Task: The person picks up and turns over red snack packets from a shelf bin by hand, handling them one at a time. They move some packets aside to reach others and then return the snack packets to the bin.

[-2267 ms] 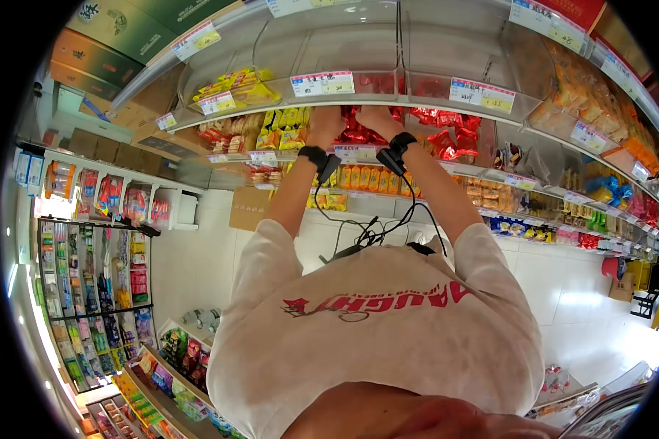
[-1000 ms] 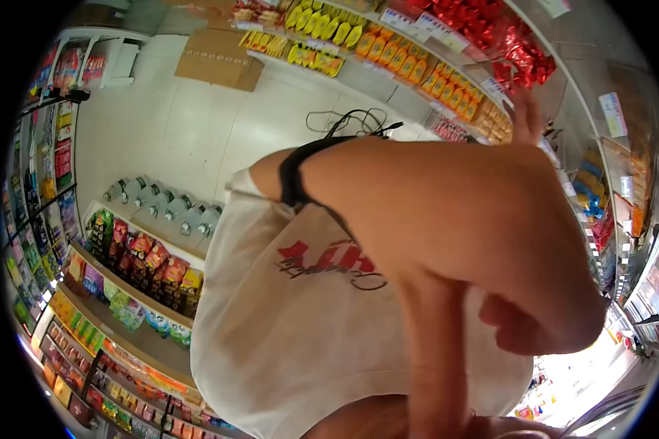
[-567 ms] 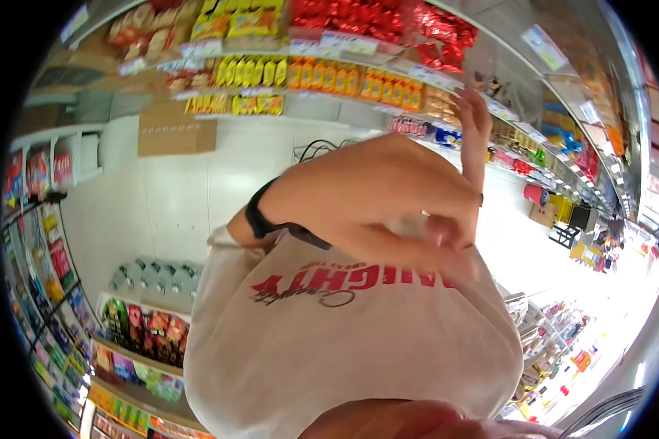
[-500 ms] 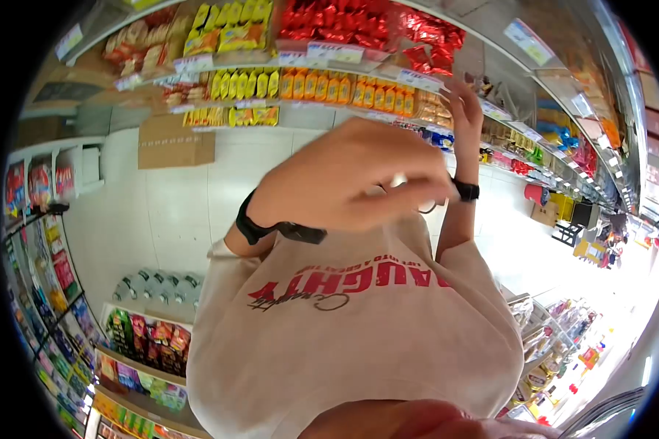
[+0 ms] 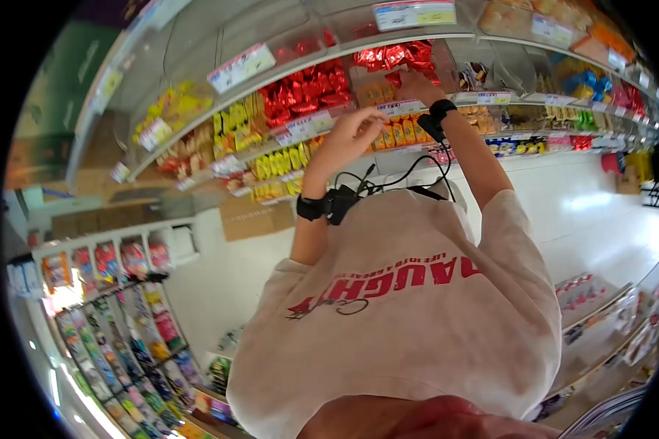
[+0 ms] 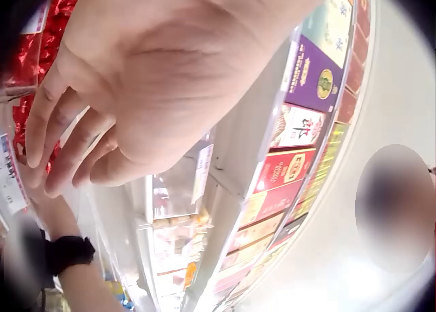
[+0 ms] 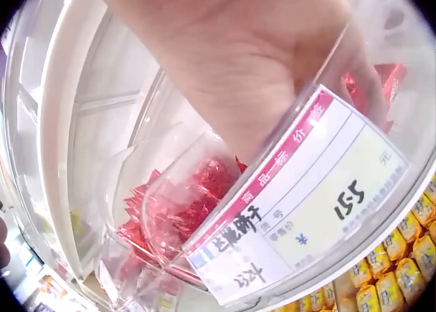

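My right hand [image 5: 419, 86] reaches into a clear shelf bin among shiny red-wrapped packets [image 5: 406, 55]. In the right wrist view the hand [image 7: 252, 60] is behind the bin's clear front, and a price label [image 7: 300, 203] hides its fingers. Red packets [image 7: 184, 210] show to either side of it; whether one is gripped, I cannot tell. My left hand [image 5: 348, 143] hovers before the shelf, fingers loosely bent and holding nothing, below a second heap of red packets [image 5: 307, 91]. In the left wrist view the left palm [image 6: 157, 87] shows, with fingers pointing down.
Yellow packets [image 5: 234, 128] fill a bin to the left, orange packets [image 5: 403, 133] the tier below. Clear bin fronts and price labels [image 5: 240, 67] line the shelf edges. Black cables [image 5: 388, 179] hang between the wrists. A cardboard box [image 5: 256, 219] stands on the floor.
My left hand has moved from before the chest out to the shelf. The right hand has gone from in front of the shelf into the red packets' bin. The head view has turned.
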